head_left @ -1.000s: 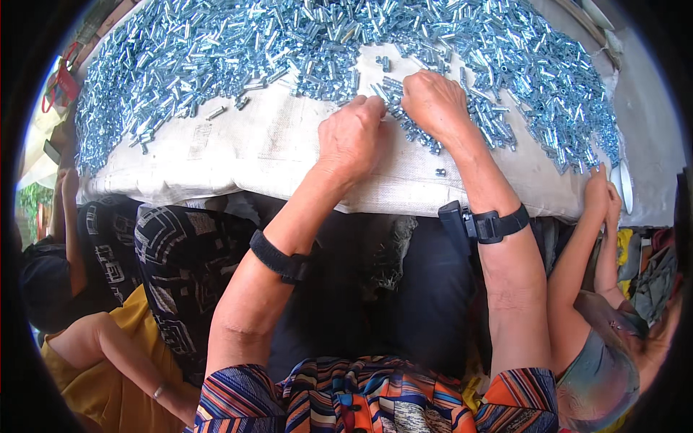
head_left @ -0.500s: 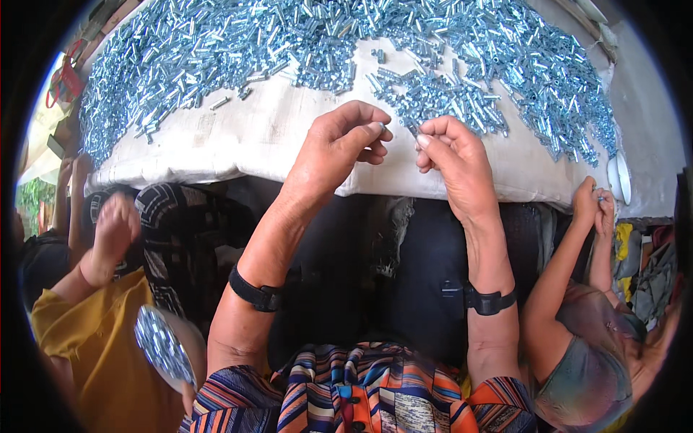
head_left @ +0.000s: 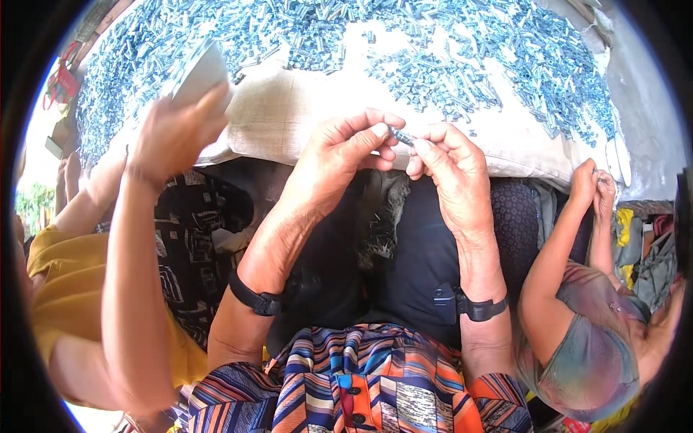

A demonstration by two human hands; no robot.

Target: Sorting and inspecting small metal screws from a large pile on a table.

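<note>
My left hand [head_left: 345,150] and my right hand [head_left: 455,169] meet over the near edge of the cloth. A small, slim bluish-silver metal piece [head_left: 401,136], shaped like a little tube or bolt, is pinched between them. My left thumb and forefinger close on its left end, my right thumb and fingers on its other end. Its exact kind is too small to make out. Just beyond my hands lies a loose heap of similar shiny metal pieces [head_left: 440,83], spread on the pale cloth [head_left: 278,108].
On the left, a co-worker's blurred hand [head_left: 173,133] holds a pale flat dish [head_left: 203,76] tilted over the heap. At right, another person's hands [head_left: 593,189] work by the table edge, near a white bowl [head_left: 619,160]. My dark-trousered legs [head_left: 415,245] are under the edge.
My hands have come together, and the metal piece now shows between them. The left co-worker's dish of pieces has swung up from beside my left arm to over the heap.
</note>
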